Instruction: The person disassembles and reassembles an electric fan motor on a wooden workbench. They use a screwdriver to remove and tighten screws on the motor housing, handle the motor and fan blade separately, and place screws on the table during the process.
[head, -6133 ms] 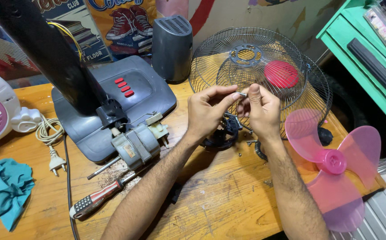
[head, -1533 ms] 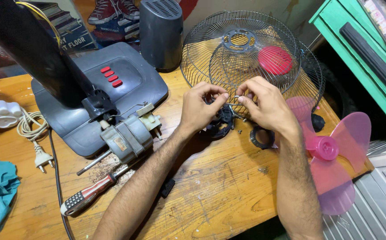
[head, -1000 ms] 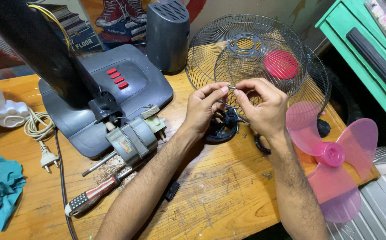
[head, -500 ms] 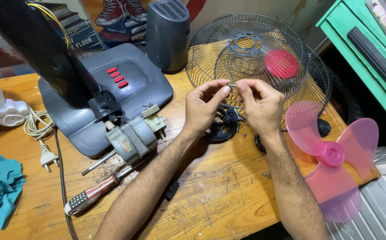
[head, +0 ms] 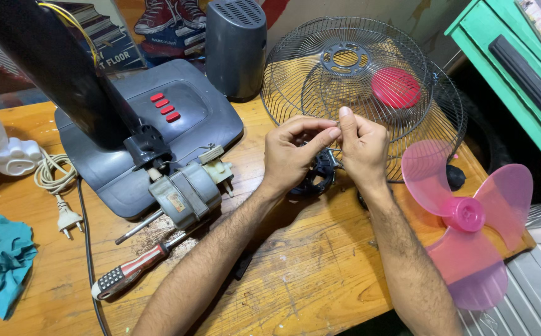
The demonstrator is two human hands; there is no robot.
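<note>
left hand point(head: 292, 152) + right hand point(head: 360, 146): fingers pinched together on tiny part, too small to identify | risk: slipping, dropping onto black ring point(head: 317, 177) at 6 o'clock | cause: fingertip-only grip

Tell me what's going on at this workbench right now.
A person has a fan in pieces on a wooden table. Both hands, left hand and right hand, meet over a small black part, pinching something too small to identify between the fingers. The bare motor lies by the grey base, with a screwdriver, wire grilles and pink blade nearby.
</note>
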